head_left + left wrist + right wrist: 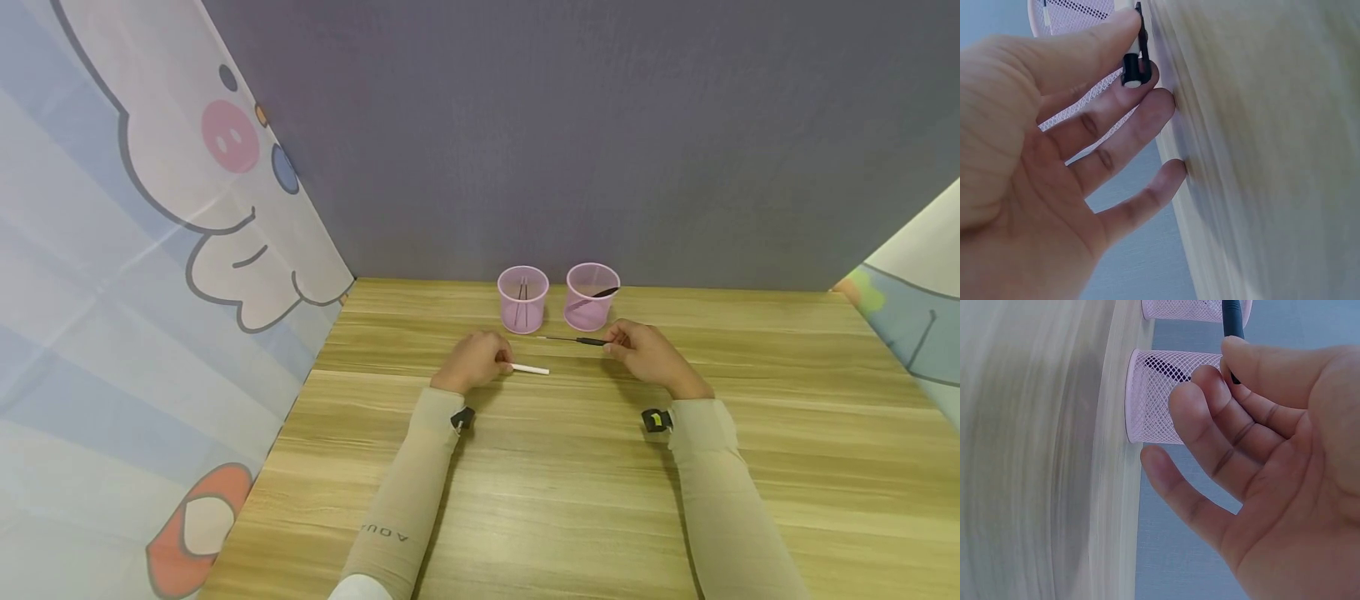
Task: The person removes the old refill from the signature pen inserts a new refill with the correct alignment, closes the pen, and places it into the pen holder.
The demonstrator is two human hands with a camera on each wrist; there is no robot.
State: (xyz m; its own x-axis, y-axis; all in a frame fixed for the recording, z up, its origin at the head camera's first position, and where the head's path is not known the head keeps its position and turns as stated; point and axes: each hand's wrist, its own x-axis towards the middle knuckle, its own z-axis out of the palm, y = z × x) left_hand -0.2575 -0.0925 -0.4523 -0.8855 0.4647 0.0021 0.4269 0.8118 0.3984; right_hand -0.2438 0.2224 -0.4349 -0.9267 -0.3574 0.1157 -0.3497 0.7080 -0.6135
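Note:
My left hand [474, 360] pinches a white pen [531, 368] between thumb and fingertips, low over the table. The pen's black end with a clip [1142, 47] shows in the left wrist view, while its white barrel points right in the head view. With thumb and fingers, my right hand [647, 354] pinches the black handle [592, 341] of a slim tool. Its thin shaft [558, 338] points left, in front of the two cups. The right hand's remaining fingers [1192, 422] are loosely bent beside the right pink mesh cup [1147, 400].
The left pink mesh cup [510, 315] holds two thin dark sticks [527, 302]. A dark, slender object [606, 292] leans in the right one. Both cups stand near the back of the wood-grain table [555, 492], before a grey panel [570, 142]. A cartoon curtain [90, 333] hangs at left.

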